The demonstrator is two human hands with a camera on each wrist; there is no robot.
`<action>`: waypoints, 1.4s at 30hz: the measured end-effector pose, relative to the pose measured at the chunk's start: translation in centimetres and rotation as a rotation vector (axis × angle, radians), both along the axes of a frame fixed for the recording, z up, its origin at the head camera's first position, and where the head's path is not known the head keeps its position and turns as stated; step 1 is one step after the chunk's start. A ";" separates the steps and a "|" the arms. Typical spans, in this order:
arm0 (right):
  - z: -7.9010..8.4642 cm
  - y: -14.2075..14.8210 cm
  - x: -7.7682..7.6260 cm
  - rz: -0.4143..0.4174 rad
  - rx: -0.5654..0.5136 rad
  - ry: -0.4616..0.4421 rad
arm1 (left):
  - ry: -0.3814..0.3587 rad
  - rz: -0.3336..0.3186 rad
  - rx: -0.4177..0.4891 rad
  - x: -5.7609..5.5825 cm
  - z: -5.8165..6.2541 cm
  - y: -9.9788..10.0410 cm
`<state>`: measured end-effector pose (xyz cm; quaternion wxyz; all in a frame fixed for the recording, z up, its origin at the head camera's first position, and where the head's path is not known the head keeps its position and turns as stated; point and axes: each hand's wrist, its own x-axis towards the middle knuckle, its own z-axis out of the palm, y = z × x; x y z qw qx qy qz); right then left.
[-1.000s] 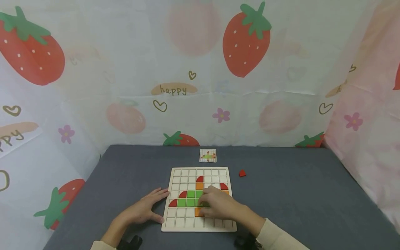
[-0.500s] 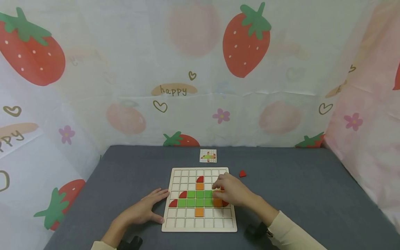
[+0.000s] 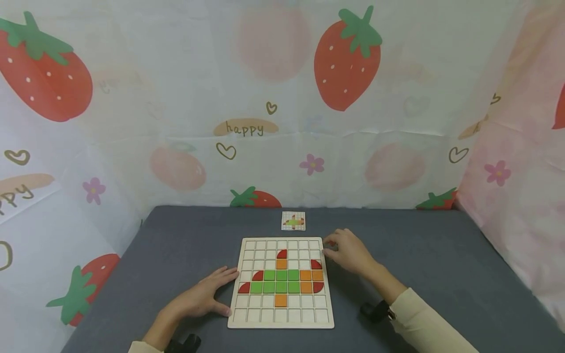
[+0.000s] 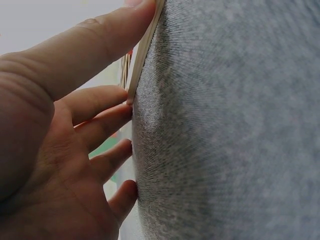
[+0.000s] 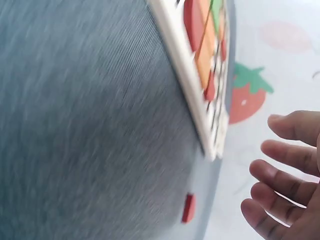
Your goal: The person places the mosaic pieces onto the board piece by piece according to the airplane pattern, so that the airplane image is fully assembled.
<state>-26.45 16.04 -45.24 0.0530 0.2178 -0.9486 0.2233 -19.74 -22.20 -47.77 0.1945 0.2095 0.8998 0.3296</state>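
A pale wooden grid board [image 3: 260, 315] lies on the grey cloth, holding several green square tiles [image 3: 281, 275], orange square tiles [image 3: 280, 300] and red quarter-round tiles [image 3: 316, 264]. My left hand [image 3: 205, 291] rests along the board's left edge, its thumb and fingertips at the rim in the left wrist view. Beyond the board's upper right edge hovers my right hand [image 3: 350, 252], fingers loosely bent and apart with nothing between them. One loose red tile [image 5: 188, 207] lies on the cloth near that hand in the right wrist view; the hand hides it in the head view.
A small pattern card [image 3: 293, 221] lies behind the board, showing a coloured grid figure. The grey cloth [image 3: 419, 264] covers the table. A strawberry-print curtain [image 3: 190, 117] stands behind it and at both sides.
My right hand has moved from the board's middle, over the orange tiles, to beyond its upper right edge, uncovering the green and orange tiles. My left hand has stayed in place.
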 end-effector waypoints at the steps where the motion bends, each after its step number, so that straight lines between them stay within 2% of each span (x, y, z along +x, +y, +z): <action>1: -0.2 0.2 -0.2 -0.017 -0.002 -0.002 | 0.000 -0.002 0.000 0.0 0.0 0.0; 10: -1.1 1.9 -1.6 -0.141 0.012 -0.002 | -0.003 -0.008 0.016 0.1 0.1 -0.1; 17: -1.5 2.7 -2.4 -0.219 0.048 -0.049 | -0.004 -0.005 0.016 0.1 0.0 -0.1; 31: -1.9 2.2 -3.0 -0.308 0.102 -0.151 | -0.006 0.001 0.004 0.1 0.0 0.0; 35: -1.8 2.4 -3.1 -0.277 0.104 -0.160 | -0.009 0.005 0.012 0.2 0.1 0.0; 42: -2.1 3.1 -3.0 -0.125 0.101 -0.119 | 0.010 -0.004 0.014 0.2 0.2 0.0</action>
